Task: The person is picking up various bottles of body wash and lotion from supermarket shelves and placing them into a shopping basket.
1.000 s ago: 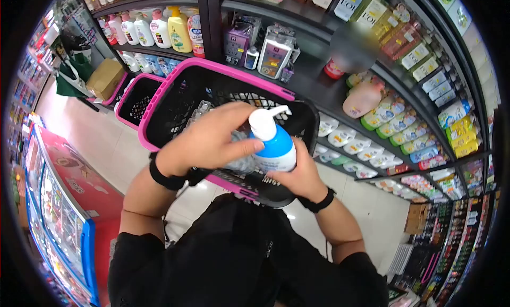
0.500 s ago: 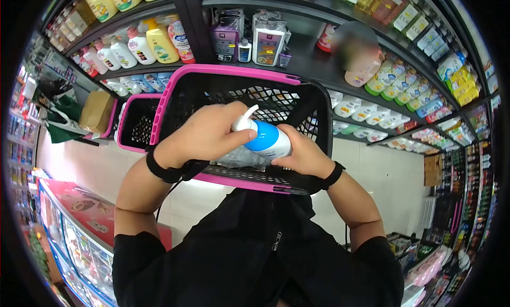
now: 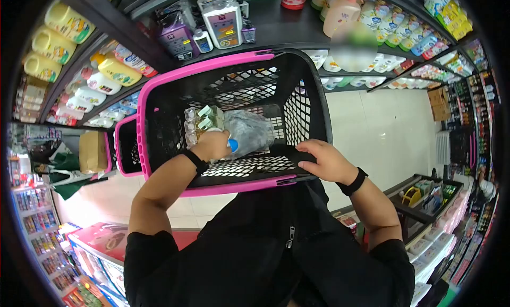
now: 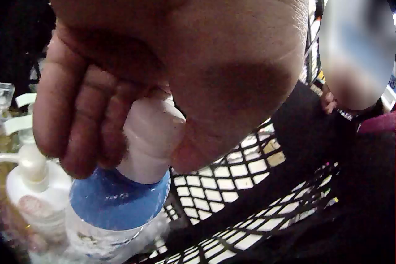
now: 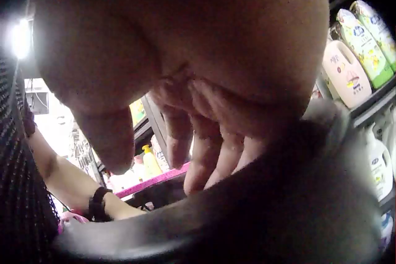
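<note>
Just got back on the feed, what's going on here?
A person's left hand grips a blue-and-white bottle by its white top, down inside a black mesh plastic basket with pink edging. A white pump bottle stands beside it, and a wrinkled grey plastic bag lies in there too. The right hand is at the basket's right-hand end, holding nothing. The gripped bottle hasn't been let go yet.

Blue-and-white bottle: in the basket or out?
In: the left hand holds the bottle by its white top, within the basket.
</note>
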Motion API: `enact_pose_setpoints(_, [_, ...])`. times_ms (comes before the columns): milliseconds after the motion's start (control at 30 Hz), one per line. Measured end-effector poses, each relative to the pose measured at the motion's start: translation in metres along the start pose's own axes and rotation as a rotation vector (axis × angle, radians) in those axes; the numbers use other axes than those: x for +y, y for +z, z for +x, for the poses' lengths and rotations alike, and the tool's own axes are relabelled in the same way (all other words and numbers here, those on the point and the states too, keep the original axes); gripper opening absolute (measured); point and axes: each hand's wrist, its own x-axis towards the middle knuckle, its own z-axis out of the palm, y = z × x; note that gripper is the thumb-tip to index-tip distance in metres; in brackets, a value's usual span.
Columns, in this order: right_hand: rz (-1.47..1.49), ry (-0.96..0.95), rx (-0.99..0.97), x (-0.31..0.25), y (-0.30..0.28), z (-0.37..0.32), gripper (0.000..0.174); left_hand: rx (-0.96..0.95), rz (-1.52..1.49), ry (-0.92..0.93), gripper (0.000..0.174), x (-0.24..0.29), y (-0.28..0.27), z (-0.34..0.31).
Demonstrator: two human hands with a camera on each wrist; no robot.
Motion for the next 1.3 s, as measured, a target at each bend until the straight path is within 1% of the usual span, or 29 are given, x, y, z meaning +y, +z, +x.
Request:
enact_pose_setpoints(33, [-0.003,-0.001,-0.014,-0.002,-0.002,-0.002,0.04,-0.035,0.014,-0.024,0.043,-0.006,0.005,0.003])
enact_pose_setpoints(100, [-0.077,-0.027,0.045,-0.005,-0.004,-0.008,0.041,-0.112,0.039,-0.067,0.045,-0.016,0.022,0.008])
enact_pose_setpoints(133, [-0.122,-0.041,0.069,-0.005,-0.004,-0.011,0.042,-0.122,0.035,-0.072,0.046,-0.019,0.03,0.009])
enact_pose_setpoints(267, [-0.13,-0.164,0.166,0.003,0.006,-0.018,0.042,-0.213,0.06,-0.162,0.047,-0.018,0.042,0.012])
enact_pose_setpoints(367, [-0.197,-0.204,0.223,0.005,0.015,-0.021,0.038,-0.21,0.11,-0.196,0.044,-0.034,0.064,0.015])
enact_pose_setpoints(467, [-0.205,-0.189,0.25,0.001,0.016,-0.022,0.032,-0.197,0.011,-0.301,0.048,-0.036,0.065,0.017])
enact_pose_setpoints(567, [-0.205,-0.193,0.264,0.004,0.018,-0.019,0.029,-0.164,-0.025,-0.301,0.052,-0.048,0.088,0.027])
enact_pose_setpoints(667, [-0.224,-0.221,0.271,0.004,0.018,-0.019,0.027,-0.179,-0.031,-0.303,0.036,-0.042,0.091,0.026])
enact_pose_setpoints(767, [-0.25,-0.264,0.29,0.008,0.021,-0.021,0.025,-0.078,-0.077,-0.303,0.028,-0.069,0.123,0.037])
enact_pose_setpoints(833, [-0.233,-0.258,0.297,0.01,0.025,-0.023,0.022,-0.145,0.01,-0.272,0.042,-0.072,0.116,0.033])
enact_pose_setpoints(867, [-0.22,-0.267,0.294,0.01,0.026,-0.025,0.022,-0.193,-0.034,-0.256,0.058,-0.082,0.12,0.036])
enact_pose_setpoints(900, [-0.204,-0.28,0.292,0.011,0.026,-0.026,0.023,-0.207,0.06,-0.223,0.056,-0.083,0.12,0.037])
enact_pose_setpoints(933, [-0.172,-0.289,0.275,0.015,0.025,-0.026,0.021,-0.27,0.063,-0.228,0.062,-0.087,0.117,0.039])
enact_pose_setpoints(967, [-0.126,-0.302,0.251,0.017,0.024,-0.027,0.019,-0.352,0.024,-0.188,0.064,-0.071,0.081,0.031])
enact_pose_setpoints(1033, [-0.02,-0.349,0.241,0.019,0.019,-0.028,0.014,-0.334,0.152,-0.18,0.06,-0.061,0.056,0.04])
enact_pose_setpoints(1067, [0.045,-0.342,0.206,0.022,0.015,-0.028,0.012,-0.245,0.002,-0.207,0.061,-0.028,0.015,0.026])
enact_pose_setpoints(1100, [0.093,-0.3,0.173,0.023,0.01,-0.029,0.014,-0.159,-0.153,-0.235,0.062,0.002,-0.02,0.012])
enact_pose_setpoints(1133, [0.14,-0.261,0.138,0.024,0.003,-0.028,0.016,-0.101,-0.178,-0.202,0.067,0.006,-0.027,0.017])
enact_pose_setpoints(1167, [0.189,-0.222,0.098,0.025,-0.006,-0.028,0.018,0.086,-0.099,0.081,0.066,-0.027,0.011,0.038])
enact_pose_setpoints(1200, [0.215,-0.178,0.073,0.027,-0.02,-0.027,0.019,0.062,-0.167,0.083,0.063,-0.004,-0.005,0.038])
enact_pose_setpoints(1267, [0.221,-0.146,0.162,0.043,-0.056,-0.022,0.018,0.02,-0.3,0.087,0.059,0.075,-0.057,0.016])
enact_pose_setpoints(1300, [0.228,-0.131,0.204,0.054,-0.077,-0.02,0.018,0.088,-0.323,0.135,0.062,0.099,-0.059,0.012])
